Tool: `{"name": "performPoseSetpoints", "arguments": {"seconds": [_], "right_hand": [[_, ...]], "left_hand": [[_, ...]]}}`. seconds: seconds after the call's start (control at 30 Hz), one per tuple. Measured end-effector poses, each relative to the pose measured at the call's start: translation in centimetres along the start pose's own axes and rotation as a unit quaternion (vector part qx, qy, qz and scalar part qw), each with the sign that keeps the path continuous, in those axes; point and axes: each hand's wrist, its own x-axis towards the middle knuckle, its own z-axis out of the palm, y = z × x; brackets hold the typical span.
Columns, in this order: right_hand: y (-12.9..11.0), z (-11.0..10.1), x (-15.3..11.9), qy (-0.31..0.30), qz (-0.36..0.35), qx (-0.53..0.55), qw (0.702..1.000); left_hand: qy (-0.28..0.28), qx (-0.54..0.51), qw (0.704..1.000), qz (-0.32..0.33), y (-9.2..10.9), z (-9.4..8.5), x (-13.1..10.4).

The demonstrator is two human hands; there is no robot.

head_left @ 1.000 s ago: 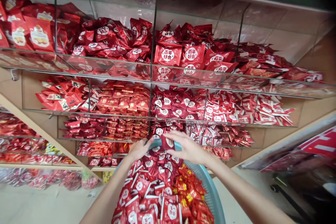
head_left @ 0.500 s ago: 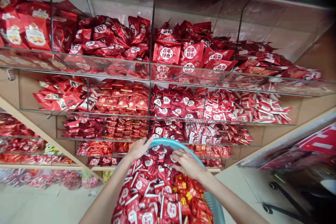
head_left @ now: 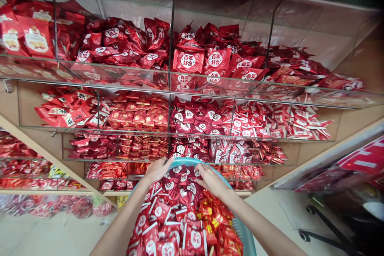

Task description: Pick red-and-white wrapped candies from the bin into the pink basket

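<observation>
In front of me is a round light-blue plastic basket [head_left: 249,234] with mesh-like walls, heaped with small wrapped packets. Dark red packets [head_left: 183,192] with white round labels lie at its far side. Red-and-white packets [head_left: 168,228] fill the left and middle, and shiny red packets with yellow print [head_left: 216,220] the right. My left hand [head_left: 158,170] is closed on the far-left rim, thumb pointing inward. At the far-right rim, my right hand [head_left: 211,180] has its thumb inside over the dark red packets and its fingers bent over the edge; their tips are partly hidden.
Glass-fronted shelves [head_left: 129,88] with dividers hold many red packets in rows just beyond the basket. Another shelf unit [head_left: 30,168] stands at left, with bagged goods [head_left: 60,206] below it. Black wheeled legs [head_left: 324,232] stand on the tiled floor at right.
My right hand has moved from over the dark red packets up to the far-right rim. The left hand stays on the rim. The view has shifted slightly.
</observation>
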Motion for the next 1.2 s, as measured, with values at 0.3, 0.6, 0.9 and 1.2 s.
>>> {"name": "performPoseSetpoints", "arguments": {"seconds": [0.3,0.6,0.9,1.2], "right_hand": [[-1.9,-3.2,0.5,0.052,-0.029,-0.035,0.998],[-3.9,-13.2,4.5,0.228,-0.072,-0.043,0.970],[-2.5,-16.3,10.0,0.114,0.105,-0.163,0.974],[-3.5,-16.8,10.6,0.037,0.166,-0.194,0.966]], "left_hand": [[0.005,-0.011,1.000,0.006,-0.5,0.2,0.3],[-0.004,0.002,1.000,0.008,-0.1,0.0,0.2],[-0.006,0.006,1.000,0.002,0.2,-0.3,-0.1],[-0.005,0.002,1.000,0.002,0.2,-0.3,-0.1]]}}
